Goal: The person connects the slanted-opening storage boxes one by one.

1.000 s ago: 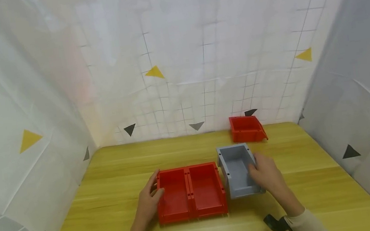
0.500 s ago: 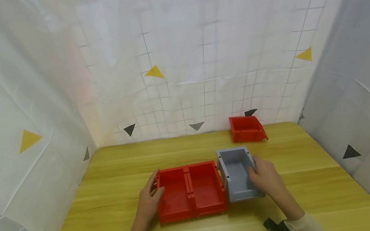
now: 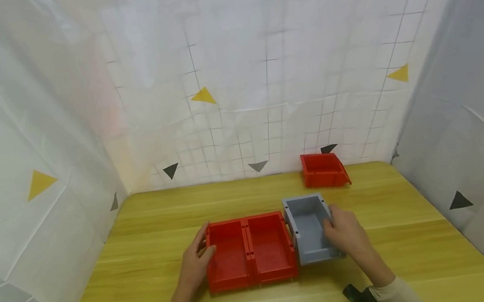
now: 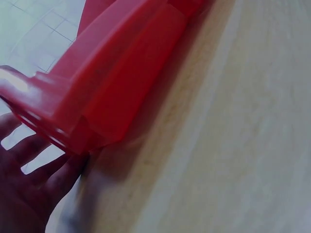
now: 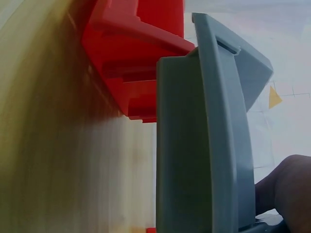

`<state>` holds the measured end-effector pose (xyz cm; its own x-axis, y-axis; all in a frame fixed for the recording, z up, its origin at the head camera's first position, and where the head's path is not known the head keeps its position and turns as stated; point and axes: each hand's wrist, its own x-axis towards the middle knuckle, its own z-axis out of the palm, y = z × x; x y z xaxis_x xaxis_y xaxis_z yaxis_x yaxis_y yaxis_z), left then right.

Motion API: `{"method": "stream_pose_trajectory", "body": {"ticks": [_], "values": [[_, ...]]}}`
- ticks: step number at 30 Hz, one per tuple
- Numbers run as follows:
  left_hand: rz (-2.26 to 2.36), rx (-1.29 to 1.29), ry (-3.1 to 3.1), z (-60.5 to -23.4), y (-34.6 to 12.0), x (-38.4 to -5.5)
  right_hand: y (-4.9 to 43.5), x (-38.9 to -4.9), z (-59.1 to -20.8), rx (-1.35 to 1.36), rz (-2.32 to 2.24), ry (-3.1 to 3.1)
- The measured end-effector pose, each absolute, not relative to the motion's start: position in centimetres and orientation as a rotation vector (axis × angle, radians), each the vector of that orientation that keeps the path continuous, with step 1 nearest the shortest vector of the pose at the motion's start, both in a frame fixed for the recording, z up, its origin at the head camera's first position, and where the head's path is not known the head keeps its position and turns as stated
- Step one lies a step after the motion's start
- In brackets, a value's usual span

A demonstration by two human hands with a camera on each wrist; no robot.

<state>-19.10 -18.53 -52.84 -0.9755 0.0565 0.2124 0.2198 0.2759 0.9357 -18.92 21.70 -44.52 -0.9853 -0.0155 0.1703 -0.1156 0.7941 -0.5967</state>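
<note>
Two red plastic storage bins stand side by side in the head view, a left red bin (image 3: 228, 255) and a right red bin (image 3: 270, 246). My left hand (image 3: 194, 264) grips the left bin's outer wall, thumb over the rim and fingers along the outside. A grey storage bin (image 3: 310, 226) is held by my right hand (image 3: 346, 231) at its right wall, thumb inside. The grey bin's left edge meets or overlaps the right red bin's rim. In the right wrist view the grey bin (image 5: 194, 145) appears raised off the table, beside the red bin (image 5: 131, 63).
Another red bin (image 3: 324, 170) sits at the back right of the wooden table (image 3: 149, 214), near the white sheet wall (image 3: 231, 70). White sheets also hang at both sides. Dark wrist devices are strapped at both cuffs.
My right hand has brought the grey bin slightly nearer to me and left, against the right red bin. The left hand keeps its grip, with hardly any movement.
</note>
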Motion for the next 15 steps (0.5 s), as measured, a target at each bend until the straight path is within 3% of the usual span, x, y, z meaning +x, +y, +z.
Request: {"method": "stream_pose_trajectory", "body": {"ticks": [15], "values": [[-1.827,-0.269,-2.386,-52.9,-18.5,-19.1,21.0,-19.7,-43.1,-0.070,0.765,-2.918]]}}
